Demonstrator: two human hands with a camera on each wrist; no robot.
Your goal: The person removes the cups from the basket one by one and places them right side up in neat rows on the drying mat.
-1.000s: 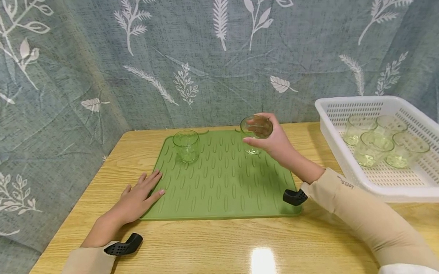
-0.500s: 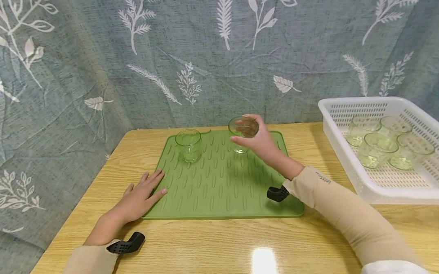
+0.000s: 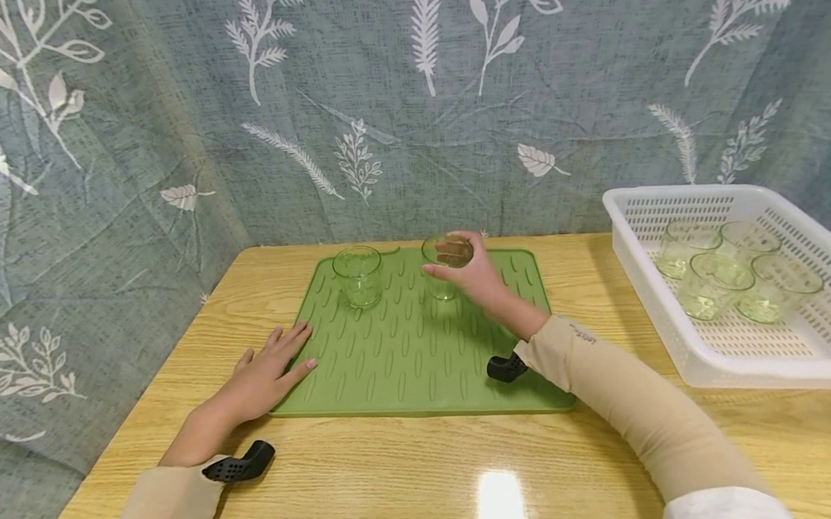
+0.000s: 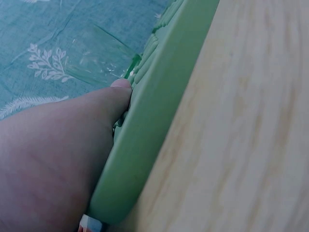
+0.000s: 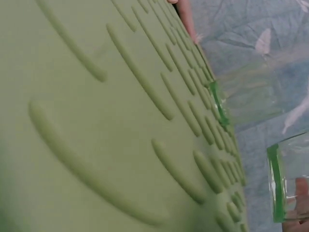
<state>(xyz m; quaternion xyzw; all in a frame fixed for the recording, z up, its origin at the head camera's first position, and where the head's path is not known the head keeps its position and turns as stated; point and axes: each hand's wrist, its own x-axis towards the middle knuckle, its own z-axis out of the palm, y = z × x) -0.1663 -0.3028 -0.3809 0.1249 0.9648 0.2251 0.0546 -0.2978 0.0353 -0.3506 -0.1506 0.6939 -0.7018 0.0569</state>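
Just above the centre of the head view, clasped between thumb and curled fingers of the right hand [image 3: 477, 276]: one green-tinted glass [image 3: 441, 289], rim up, over the upper middle of the green mat [image 3: 406, 360]. Apparently not yet touching down, with a gap showing between base and mat at the lower right of the right wrist view. Judging by this pose, at the step of setting the held glass on the mat, near but apart from the standing glass [image 3: 358, 277] at its left. Probably calls next for a level lowering, some care to find even support on the raised ridges [image 5: 137, 75], then a loosening of the fingers without nudging the neighbour. At lower left of centre, the left hand [image 3: 264, 378], laid over the mat's left edge, fingers straight and spread, gripping nothing; perhaps steadying the mat. Counted outward: one glass in hand, one standing on the mat, four more glasses [image 3: 709, 289] grouped in one white basket [image 3: 782, 371] at the right of the frame, so six altogether. Also one mat, two hands, two black wrist devices [image 3: 242, 464], one per wrist. Beneath, one wooden table [image 3: 369, 478]; across the upper frame, blue-grey curtain [image 3: 398, 175] with white leaf prints.
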